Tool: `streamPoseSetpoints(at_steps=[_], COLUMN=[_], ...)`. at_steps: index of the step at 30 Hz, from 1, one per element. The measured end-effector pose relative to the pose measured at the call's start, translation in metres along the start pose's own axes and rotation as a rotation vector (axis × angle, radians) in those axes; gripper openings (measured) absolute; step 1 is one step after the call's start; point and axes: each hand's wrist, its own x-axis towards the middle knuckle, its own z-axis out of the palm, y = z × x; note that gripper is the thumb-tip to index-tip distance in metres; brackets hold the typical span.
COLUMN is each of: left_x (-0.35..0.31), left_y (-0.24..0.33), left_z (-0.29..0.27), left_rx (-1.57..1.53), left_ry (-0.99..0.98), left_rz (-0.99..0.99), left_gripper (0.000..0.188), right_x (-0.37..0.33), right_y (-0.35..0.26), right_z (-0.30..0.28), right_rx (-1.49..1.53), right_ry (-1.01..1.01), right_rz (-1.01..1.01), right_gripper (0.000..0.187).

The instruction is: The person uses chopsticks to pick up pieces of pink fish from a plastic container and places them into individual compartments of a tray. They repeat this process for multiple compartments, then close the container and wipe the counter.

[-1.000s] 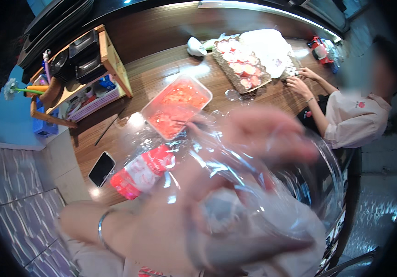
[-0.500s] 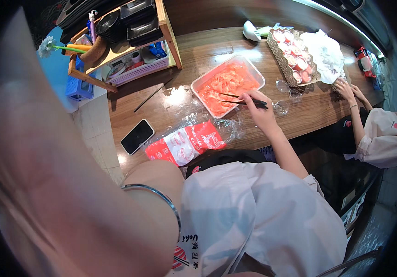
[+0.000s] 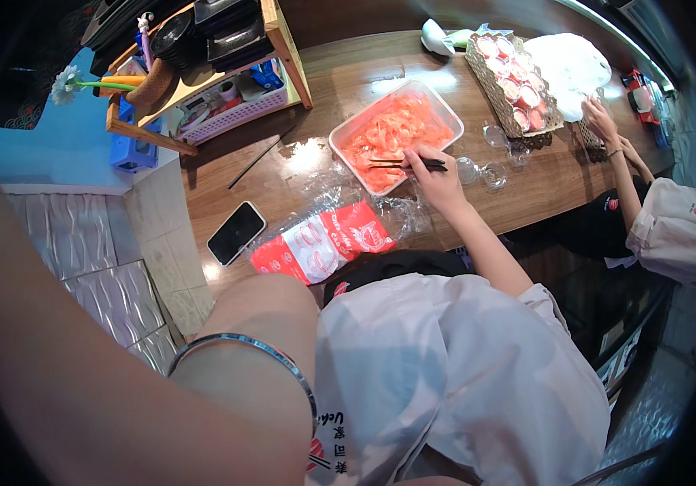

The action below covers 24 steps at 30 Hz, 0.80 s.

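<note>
My right hand (image 3: pixel 435 180) grips a pair of black chopsticks (image 3: pixel 388 163). Their tips reach into orange-pink, thinly sliced food that looks like pickled ginger (image 3: pixel 396 130). It lies in a clear, rectangular plastic container (image 3: pixel 443 105) on the wooden table. Very near the camera, my left hand (image 3: pixel 56 356) is a large blurred shape at the left, above a wrist with a bangle (image 3: pixel 242 340); its fingers do not show. In front of the container lies a red and white plastic package (image 3: pixel 323 243) with crinkled clear film.
A phone (image 3: pixel 237 233) and a thin dark stick (image 3: pixel 259 158) lie left. A wooden shelf (image 3: pixel 295 57) holds black dishes. Clear round lids (image 3: pixel 493 174) sit beside a woven tray (image 3: pixel 554 121) of small filled cups. Another person's hands (image 3: pixel 600 121) are by a white plastic bag (image 3: pixel 570 69).
My right hand and the chopsticks have shifted left over the food. My left hand has moved aside, uncovering more floor. The other person's hand has risen toward the white bag.
</note>
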Motion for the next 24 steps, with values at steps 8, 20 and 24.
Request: streamPoseSetpoints(at_steps=[8,20,24], left_x=[0.019,-0.151,-0.188], left_y=[-0.023,-0.111,-0.133], left_z=[-0.035,-0.113,-0.119], left_rx=[0.065,0.882,0.866], left_ry=[0.152,0.757,0.825], left_rz=[0.073,-0.469,-0.654], left_gripper=[0.068,0.058,0.059], right_x=[0.006,0.02,0.031], right_y=[0.015,-0.021,-0.019], right_z=[-0.02,-0.09,-0.109], right_rx=[0.237,0.531,0.588], right_ry=[0.096,0.308,0.282], right_rz=[0.112,0.171,0.125], right_gripper=[0.033,0.038,0.038])
